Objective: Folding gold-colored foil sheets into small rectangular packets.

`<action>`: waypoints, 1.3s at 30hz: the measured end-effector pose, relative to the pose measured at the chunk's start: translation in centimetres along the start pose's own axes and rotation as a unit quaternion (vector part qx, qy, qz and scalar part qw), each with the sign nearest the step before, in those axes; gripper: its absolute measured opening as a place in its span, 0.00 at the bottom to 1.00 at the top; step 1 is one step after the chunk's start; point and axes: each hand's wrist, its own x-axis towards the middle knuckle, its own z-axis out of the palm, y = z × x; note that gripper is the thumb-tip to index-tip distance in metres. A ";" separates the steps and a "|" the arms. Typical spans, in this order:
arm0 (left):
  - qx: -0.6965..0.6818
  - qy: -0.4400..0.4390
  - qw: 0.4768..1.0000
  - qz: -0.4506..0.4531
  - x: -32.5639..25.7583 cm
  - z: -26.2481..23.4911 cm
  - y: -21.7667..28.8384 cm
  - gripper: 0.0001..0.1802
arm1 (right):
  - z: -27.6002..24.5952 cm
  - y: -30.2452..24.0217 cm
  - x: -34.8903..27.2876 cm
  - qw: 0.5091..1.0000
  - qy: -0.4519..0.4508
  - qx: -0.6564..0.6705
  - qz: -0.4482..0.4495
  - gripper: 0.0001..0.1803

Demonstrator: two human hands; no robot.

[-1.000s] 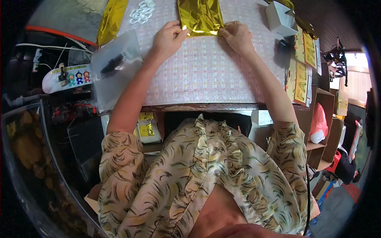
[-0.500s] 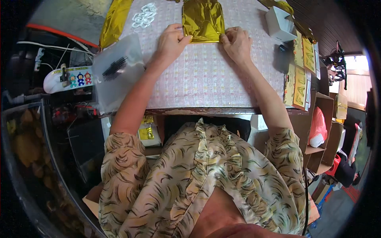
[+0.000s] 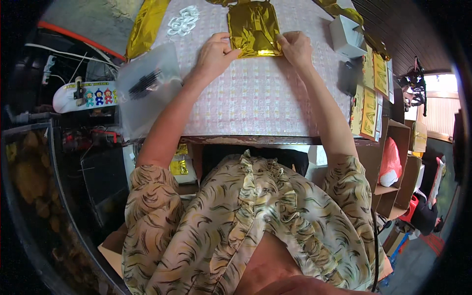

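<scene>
Where the white loops (image 3: pixel 183 21) lie: left of the gold foil piece (image 3: pixel 254 29), in a loose, tangled heap.
Clear bag (image 3: pixel 142 110): left of the foil piece and nearer the person, beside the left forearm (image 3: pixel 172 115), with thin black strips (image 3: pixel 145 84) in or on it (which of the two cannot be told).
White box (image 3: pixel 343 43): right of the foil piece, past the right hand, open and angular.
Yellow cards (image 3: pixel 369 112): right of the foil piece and nearer the person, at the table's side.
Tablecloth (image 3: pixel 250 98): beneath the foil piece, pale pink and white, in a fine checked pattern.
Foil surface: shiny and creased, roughly rectangular, with a bright glint along the near edge.
Left hand (image 3: pixel 216 55): at the foil piece's near left corner, thumb and bent fingers pinching it.
Right hand (image 3: pixel 296 47): at the foil piece's right edge, close to the near corner, thumb and curled fingers nipping that edge.
Foil position: on the tablecloth, between the two hands, its main spread reaching beyond the fingertips.
</scene>
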 end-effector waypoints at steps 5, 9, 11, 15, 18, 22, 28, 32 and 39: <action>0.007 -0.008 1.000 0.002 0.0 -0.3 -0.1 0.18 | 1.1 -0.1 0.8 0.997 0.067 0.028 0.018 0.20; 0.021 -0.021 0.999 0.013 0.3 0.0 0.1 0.19 | 2.9 2.0 2.6 0.988 0.139 0.017 -0.069 0.31; 0.029 -0.021 0.999 0.015 0.3 -0.1 0.2 0.19 | 3.3 2.6 3.4 0.985 0.130 0.031 -0.109 0.34; 0.023 -0.028 0.999 0.016 0.0 -0.6 0.3 0.19 | 3.0 2.0 2.4 0.994 0.077 0.057 -0.043 0.30; 0.021 -0.032 0.999 0.012 0.0 -0.7 0.1 0.19 | 3.0 1.6 2.1 0.994 0.069 0.008 -0.078 0.34; 0.021 -0.023 0.999 0.018 -0.2 -0.9 0.0 0.19 | 3.2 1.2 1.3 0.988 0.106 -0.045 -0.101 0.20; 0.040 -0.136 0.990 0.003 1.9 -2.3 1.3 0.19 | 3.8 2.5 1.4 0.980 0.149 -0.022 -0.130 0.18; 0.129 -0.009 0.986 0.102 8.5 -3.4 2.5 0.13 | 4.1 1.9 0.7 0.975 0.171 -0.013 -0.138 0.23; 0.130 -0.159 0.956 0.210 21.2 1.7 2.6 0.15 | 3.8 1.2 -0.6 0.966 0.198 -0.058 -0.155 0.32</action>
